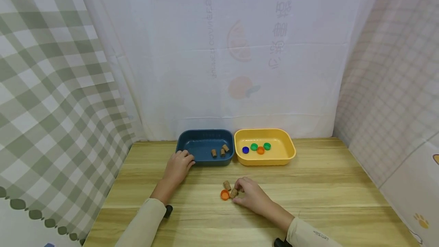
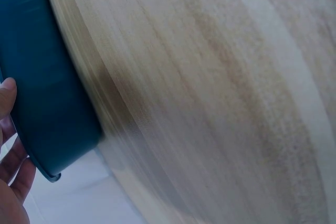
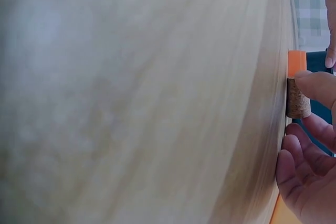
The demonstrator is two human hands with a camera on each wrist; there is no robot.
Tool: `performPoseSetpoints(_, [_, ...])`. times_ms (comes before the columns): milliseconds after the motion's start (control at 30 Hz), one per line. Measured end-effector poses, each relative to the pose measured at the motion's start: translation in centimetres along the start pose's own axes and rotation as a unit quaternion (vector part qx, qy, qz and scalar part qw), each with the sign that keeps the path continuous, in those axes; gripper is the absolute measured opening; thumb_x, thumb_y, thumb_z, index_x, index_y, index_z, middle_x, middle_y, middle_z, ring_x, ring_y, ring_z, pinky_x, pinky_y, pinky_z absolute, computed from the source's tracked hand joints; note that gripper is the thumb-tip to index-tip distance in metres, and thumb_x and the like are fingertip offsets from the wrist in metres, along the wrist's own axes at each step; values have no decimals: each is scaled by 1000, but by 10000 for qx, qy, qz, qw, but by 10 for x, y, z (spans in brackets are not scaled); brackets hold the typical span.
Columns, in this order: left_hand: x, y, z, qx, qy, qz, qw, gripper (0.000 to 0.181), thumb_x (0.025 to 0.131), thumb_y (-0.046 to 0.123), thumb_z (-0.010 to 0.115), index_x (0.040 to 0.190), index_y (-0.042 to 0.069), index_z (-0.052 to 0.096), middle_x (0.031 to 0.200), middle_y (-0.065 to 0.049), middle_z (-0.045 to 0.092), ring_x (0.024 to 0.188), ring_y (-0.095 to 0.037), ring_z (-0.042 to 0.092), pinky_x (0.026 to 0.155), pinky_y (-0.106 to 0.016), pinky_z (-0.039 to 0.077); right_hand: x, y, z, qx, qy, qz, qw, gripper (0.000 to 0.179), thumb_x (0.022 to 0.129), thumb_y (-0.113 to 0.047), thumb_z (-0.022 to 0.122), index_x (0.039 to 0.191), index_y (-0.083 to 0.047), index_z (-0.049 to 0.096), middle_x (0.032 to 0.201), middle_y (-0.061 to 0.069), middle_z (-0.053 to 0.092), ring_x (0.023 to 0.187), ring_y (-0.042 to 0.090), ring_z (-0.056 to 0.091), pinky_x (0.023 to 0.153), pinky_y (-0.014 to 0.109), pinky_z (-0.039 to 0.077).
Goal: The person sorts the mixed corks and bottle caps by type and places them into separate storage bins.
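My left hand [image 1: 179, 166] holds the near left corner of the dark blue tray [image 1: 205, 163]. In the left wrist view, the thumb lies on the tray's rim and the fingers reach past its corner. On the table, my right hand [image 1: 253, 196] pinches a cork stopper [image 1: 234, 193] between thumb and index finger; in the right wrist view this cork [image 3: 298, 100] stands on the tabletop. Just beside it are an orange bottle cap [image 1: 225, 194] and a second cork [image 1: 227, 185]. Another cork [image 1: 242, 190] is partly hidden by the right hand.
Three corks [image 1: 222, 152] lie in the right part of the blue tray. Touching or nearly touching it on the right is a yellow tray [image 1: 274, 162] with several caps, blue, green and orange. Behind both trays hangs a white curtain [image 1: 164, 68]; checked cloths flank the wooden table [image 1: 326, 186].
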State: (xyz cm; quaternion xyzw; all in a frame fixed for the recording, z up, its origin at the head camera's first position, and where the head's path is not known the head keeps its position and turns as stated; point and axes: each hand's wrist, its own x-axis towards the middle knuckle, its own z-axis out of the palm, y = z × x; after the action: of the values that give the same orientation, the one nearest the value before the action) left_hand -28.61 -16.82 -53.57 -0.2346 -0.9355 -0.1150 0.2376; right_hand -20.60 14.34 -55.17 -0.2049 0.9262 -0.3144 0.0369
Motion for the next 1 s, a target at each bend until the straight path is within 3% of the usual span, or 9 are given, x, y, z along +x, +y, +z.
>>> performPoseSetpoints(500, [0,0,1,9,68,5,10000,6,88,20,82,90,18,77,86,1,64,75,-20,55,68,-35,46,1,-1,0,11,-33,20,10000,31,80,-4,84,104,-11,67,97,-3,62,87,12,59,73,25,53])
performPoseSetpoints(767, [0,-2,3,4,289,134,9995,8,86,18,84,89,17,78,85,1,64,73,-19,54,66,-34,47,1,4,-7,452,-95,66,9989,33,81,0,80,109,-10,68,97,-3,62,86,11,60,71,22,53])
performPoseSetpoints(1000, [0,-1,2,12,105,61,9999,7,88,18,83,91,16,78,87,0,65,75,-20,56,68,-35,48,2,4,-16,852,-214,65,9961,32,83,5,77,111,-7,67,103,3,66,87,13,66,72,22,57])
